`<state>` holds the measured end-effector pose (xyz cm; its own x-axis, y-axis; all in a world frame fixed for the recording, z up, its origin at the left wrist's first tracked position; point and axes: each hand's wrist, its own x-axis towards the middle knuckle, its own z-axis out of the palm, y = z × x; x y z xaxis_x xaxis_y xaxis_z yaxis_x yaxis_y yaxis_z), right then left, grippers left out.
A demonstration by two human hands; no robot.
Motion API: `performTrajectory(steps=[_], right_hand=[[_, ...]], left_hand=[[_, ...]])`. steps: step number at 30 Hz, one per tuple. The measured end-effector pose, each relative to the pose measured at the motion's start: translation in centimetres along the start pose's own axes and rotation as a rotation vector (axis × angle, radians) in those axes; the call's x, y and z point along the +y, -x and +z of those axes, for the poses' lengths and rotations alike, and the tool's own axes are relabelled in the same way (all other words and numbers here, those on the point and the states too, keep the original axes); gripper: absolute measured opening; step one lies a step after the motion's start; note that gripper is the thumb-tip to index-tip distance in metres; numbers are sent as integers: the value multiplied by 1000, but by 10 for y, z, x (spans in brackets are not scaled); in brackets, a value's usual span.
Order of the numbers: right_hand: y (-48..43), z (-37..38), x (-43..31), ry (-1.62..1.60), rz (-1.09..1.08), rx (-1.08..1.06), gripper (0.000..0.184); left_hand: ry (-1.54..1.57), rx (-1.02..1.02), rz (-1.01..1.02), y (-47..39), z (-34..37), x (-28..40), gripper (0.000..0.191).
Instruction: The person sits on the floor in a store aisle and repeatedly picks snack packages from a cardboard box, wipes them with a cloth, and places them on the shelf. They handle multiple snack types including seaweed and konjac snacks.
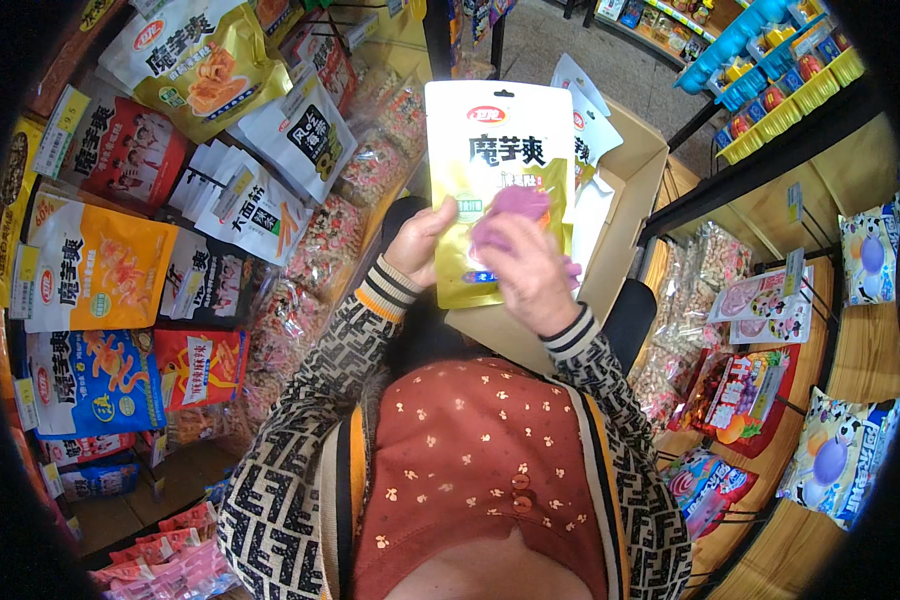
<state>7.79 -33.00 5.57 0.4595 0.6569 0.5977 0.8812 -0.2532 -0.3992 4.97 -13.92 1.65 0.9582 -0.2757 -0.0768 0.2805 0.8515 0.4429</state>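
Note:
A white-and-gold snack pouch (pixel 450 161) stands upright in front of me, its printed face towards me. My left hand (pixel 420 244) grips its left edge, thumb on the front. Against the lower front of the pouch, my right hand (pixel 529 274) holds a crumpled purple cloth (pixel 521 204); these fingers are blurred. Behind the pouch is an open cardboard carton (pixel 634 199), and more white pouches (pixel 589 124) stick up out of it. The pouch hides part of the carton.
Snack pouches hang from hooks on the left rack, among them an orange pouch (pixel 112 262) and a blue pouch (pixel 94 382). Clear bags of puffed snacks (pixel 326 232) lie beside them. On the right, a wooden shelf (pixel 817 345) holds hanging bags, with a blue tray (pixel 742 52) beyond.

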Motion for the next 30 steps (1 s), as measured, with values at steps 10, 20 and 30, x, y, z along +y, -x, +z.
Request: performTrajectory(steps=[10, 20, 30], right_hand=[[45, -22, 64, -1287, 1067, 548, 22], [44, -38, 52, -1609, 811, 235, 36], [10, -54, 3, -1400, 743, 346, 30]], left_hand=[[-14, 43, 15, -4, -2, -3, 56], [-65, 85, 7, -3, 12, 4, 51], [-573, 222, 470, -16, 46, -3, 60]])
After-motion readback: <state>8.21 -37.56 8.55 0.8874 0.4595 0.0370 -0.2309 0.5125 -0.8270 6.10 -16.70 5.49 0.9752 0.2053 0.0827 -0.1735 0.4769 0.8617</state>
